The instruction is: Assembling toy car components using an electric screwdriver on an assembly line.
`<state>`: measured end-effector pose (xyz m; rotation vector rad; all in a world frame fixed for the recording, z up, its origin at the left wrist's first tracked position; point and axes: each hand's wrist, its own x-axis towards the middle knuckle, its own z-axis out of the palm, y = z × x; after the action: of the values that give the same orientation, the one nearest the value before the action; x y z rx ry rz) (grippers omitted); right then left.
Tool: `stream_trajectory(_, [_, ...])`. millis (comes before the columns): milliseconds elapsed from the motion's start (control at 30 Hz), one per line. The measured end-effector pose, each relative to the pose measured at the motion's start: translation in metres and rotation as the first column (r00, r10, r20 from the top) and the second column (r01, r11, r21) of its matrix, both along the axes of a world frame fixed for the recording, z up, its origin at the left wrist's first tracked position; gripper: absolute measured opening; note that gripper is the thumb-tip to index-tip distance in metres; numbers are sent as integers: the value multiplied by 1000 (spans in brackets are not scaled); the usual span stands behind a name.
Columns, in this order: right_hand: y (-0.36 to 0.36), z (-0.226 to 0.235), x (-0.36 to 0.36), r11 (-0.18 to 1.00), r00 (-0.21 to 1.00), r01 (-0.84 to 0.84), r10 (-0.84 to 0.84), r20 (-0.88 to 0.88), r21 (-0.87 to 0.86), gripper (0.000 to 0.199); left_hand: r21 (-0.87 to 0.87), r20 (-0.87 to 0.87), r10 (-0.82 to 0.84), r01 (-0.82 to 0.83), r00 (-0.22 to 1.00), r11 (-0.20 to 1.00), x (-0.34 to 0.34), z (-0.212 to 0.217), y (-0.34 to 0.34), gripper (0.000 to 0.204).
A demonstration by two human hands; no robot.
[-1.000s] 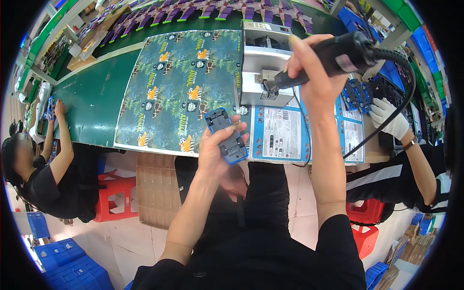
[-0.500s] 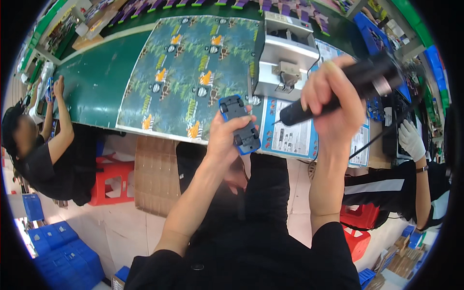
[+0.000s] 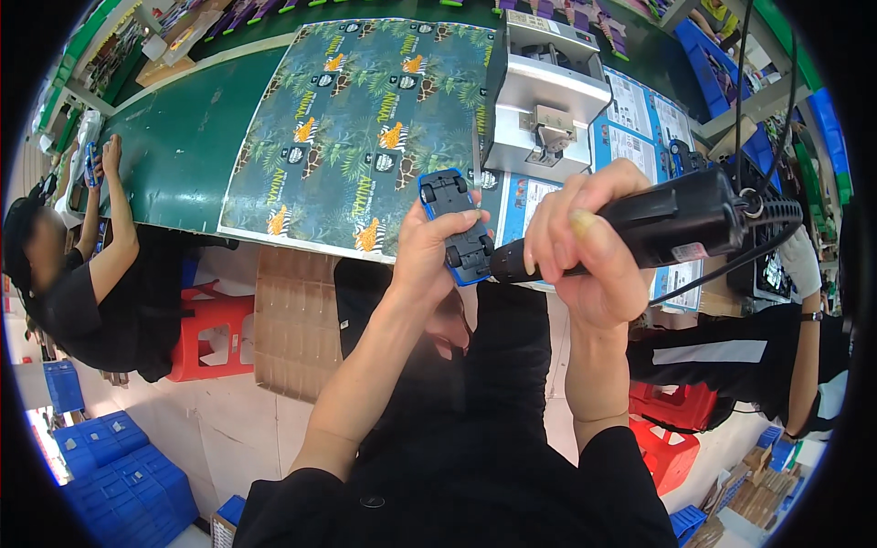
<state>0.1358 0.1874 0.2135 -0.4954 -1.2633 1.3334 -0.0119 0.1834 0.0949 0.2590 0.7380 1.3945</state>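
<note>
A blue toy car (image 3: 447,193) is turned underside up, its dark grey base and small wheels showing. My left hand (image 3: 426,247) grips it from the left, thumb pressed across the base. A black corded electric screwdriver (image 3: 671,219) lies nearly level in my right hand (image 3: 592,239), fingers wrapped round its body. The nose of the screwdriver meets the lower right end of the car's base; the bit's very tip is too small to make out. Both hands are held over the near edge of the patterned sheet (image 3: 338,137).
Behind my hands stands a silver metal machine (image 3: 548,91) on the green table (image 3: 174,155). Printed sheets (image 3: 630,105) lie to its right. The screwdriver's cable (image 3: 731,267) loops at the right. One person (image 3: 78,292) works at the left, another, gloved (image 3: 804,260), at the right.
My right hand has brought the screwdriver down and leftward, from above the printed sheets to the toy car's end. The left hand keeps its grip on the car. The gloved co-worker's hand has shifted.
</note>
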Motion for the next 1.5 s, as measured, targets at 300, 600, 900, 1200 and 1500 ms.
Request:
stream_trajectory(300, [14, -17, -6, 975, 979, -203, 200, 40, 94, 25, -30, 9, -56, 56, 998, 998, -1, 2, 4, 38])
stream_trajectory(600, [16, -21, -6, 958, 959, -274, 279, -56, 81, 25, -71, -5, -59, 59, 998, 996, -1, 9, 5, 37])
stream_trajectory(900, [9, -21, 0, 967, 967, -249, 252, -45, 60, 24, -24, -54, -26, 25, 998, 999, 2, 5, 4, 36])
stream_trajectory(1200, [11, -11, 51, 945, 984, 180, -173, -50, 273, 14, 192, 104, -207, 185, 973, 964, -30, 21, 9, 37])
stream_trajectory(1500, [30, -65, 88, 792, 784, 585, -607, 127, 175, 12, 57, -604, 693, 846, -394, 530, -116, 29, 64, 77])
